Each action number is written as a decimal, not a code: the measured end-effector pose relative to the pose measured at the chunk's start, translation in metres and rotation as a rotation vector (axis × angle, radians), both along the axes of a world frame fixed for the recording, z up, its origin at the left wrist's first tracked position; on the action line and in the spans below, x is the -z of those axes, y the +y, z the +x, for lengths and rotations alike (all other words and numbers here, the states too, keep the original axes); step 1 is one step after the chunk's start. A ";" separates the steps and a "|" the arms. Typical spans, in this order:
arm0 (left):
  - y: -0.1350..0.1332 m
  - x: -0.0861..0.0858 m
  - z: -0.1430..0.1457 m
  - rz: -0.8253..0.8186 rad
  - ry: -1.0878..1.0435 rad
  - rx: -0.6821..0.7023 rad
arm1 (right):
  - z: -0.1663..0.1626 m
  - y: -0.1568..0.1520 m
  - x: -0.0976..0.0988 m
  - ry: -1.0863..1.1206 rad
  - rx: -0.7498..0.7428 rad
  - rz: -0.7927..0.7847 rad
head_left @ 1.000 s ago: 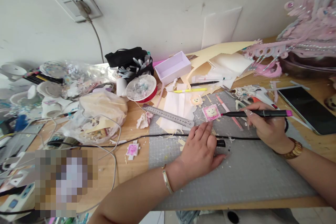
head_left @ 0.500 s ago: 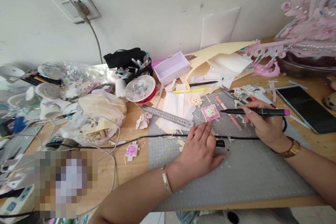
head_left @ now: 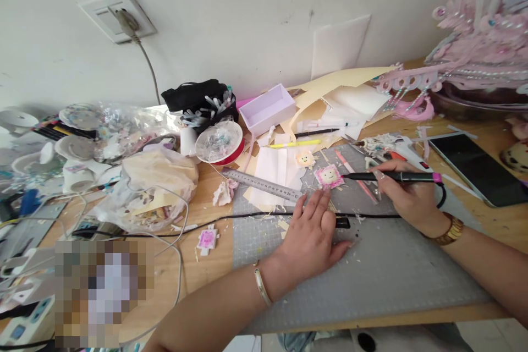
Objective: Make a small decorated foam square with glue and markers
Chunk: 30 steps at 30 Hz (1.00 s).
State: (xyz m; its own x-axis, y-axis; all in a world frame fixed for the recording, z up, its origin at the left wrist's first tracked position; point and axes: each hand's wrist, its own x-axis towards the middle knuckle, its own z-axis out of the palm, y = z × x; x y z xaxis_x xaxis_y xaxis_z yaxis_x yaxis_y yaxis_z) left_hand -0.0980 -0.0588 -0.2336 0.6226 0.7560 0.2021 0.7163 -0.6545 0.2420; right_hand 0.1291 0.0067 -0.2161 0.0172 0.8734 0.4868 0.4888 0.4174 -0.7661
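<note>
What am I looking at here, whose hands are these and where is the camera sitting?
There is no machine here. A camera worn on a person's head looks forward and down at their own two bare hands, so the arms come in from the bottom edge.

The right hand holds a black marker with a pink end cap, its tip against a small pink-edged square paper piece with a smiling face. The left hand lies flat on a grey gridded cutting mat, its fingers reaching to that piece, over a thin black cable.

Nearby on the wooden desk lie a steel ruler, a yellow pen, a pale purple open box and a dark-screened tablet.
</note>
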 end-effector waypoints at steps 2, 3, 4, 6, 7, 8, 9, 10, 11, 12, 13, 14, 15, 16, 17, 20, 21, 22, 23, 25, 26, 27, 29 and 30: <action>0.000 0.001 0.000 -0.009 0.000 -0.002 | 0.000 0.001 0.001 0.020 0.028 0.010; 0.000 0.001 0.000 -0.013 0.001 -0.002 | 0.000 0.001 0.001 0.024 0.029 0.011; 0.001 0.001 0.000 -0.018 0.001 -0.002 | 0.000 0.001 0.001 0.022 0.022 0.009; 0.001 0.001 0.000 -0.026 0.000 0.000 | -0.001 0.001 0.000 0.002 -0.005 -0.003; 0.001 0.001 0.000 -0.032 0.000 0.002 | -0.001 0.001 0.000 -0.011 -0.015 -0.010; 0.001 0.001 0.000 -0.038 0.000 0.002 | -0.001 0.001 0.000 -0.018 -0.019 -0.015; 0.002 0.001 0.000 -0.043 0.002 0.003 | -0.001 0.001 0.000 -0.017 -0.012 -0.016; 0.002 0.000 0.000 -0.048 0.003 0.003 | -0.001 0.001 0.000 -0.010 0.000 -0.014; 0.002 0.000 0.000 -0.051 0.004 0.004 | -0.001 0.001 0.001 0.002 0.015 -0.009; 0.001 0.000 0.000 -0.052 0.006 0.005 | -0.001 0.001 0.002 0.011 0.027 -0.005; 0.001 0.000 0.000 -0.050 0.007 0.005 | -0.001 0.001 0.002 0.012 0.027 -0.008; 0.001 0.001 0.000 -0.046 0.007 0.006 | -0.001 0.001 0.003 0.005 0.018 -0.014; 0.001 0.001 0.000 -0.041 0.010 0.008 | -0.001 0.001 0.004 -0.007 0.006 -0.018; 0.001 0.001 -0.001 -0.037 0.012 0.008 | -0.001 0.001 0.004 -0.017 0.000 -0.016; 0.001 0.001 -0.001 -0.033 0.013 0.009 | -0.001 0.002 0.005 -0.021 0.007 -0.005; 0.002 0.001 -0.001 -0.024 0.009 0.011 | -0.001 0.003 0.006 -0.003 0.057 0.039; 0.002 0.001 -0.001 -0.023 0.005 0.011 | -0.002 0.003 0.006 -0.008 0.057 0.034; 0.002 0.001 -0.001 -0.023 0.001 0.011 | -0.002 0.003 0.006 -0.020 0.044 0.018; 0.002 0.001 -0.001 -0.026 -0.002 0.012 | -0.003 0.003 0.005 -0.032 0.028 0.000; 0.002 0.001 0.000 -0.034 -0.006 0.012 | -0.004 0.002 0.004 -0.034 0.016 -0.020; 0.002 0.000 0.000 -0.038 -0.008 0.011 | -0.005 0.002 0.003 -0.022 0.022 -0.016; 0.002 0.000 0.000 -0.040 -0.009 0.011 | -0.005 0.002 0.003 -0.008 0.027 -0.009; 0.002 0.000 0.000 -0.042 -0.011 0.011 | -0.006 0.002 0.002 -0.002 0.022 -0.013; 0.002 0.000 0.000 -0.042 -0.012 0.012 | -0.007 0.002 0.002 -0.011 0.017 -0.025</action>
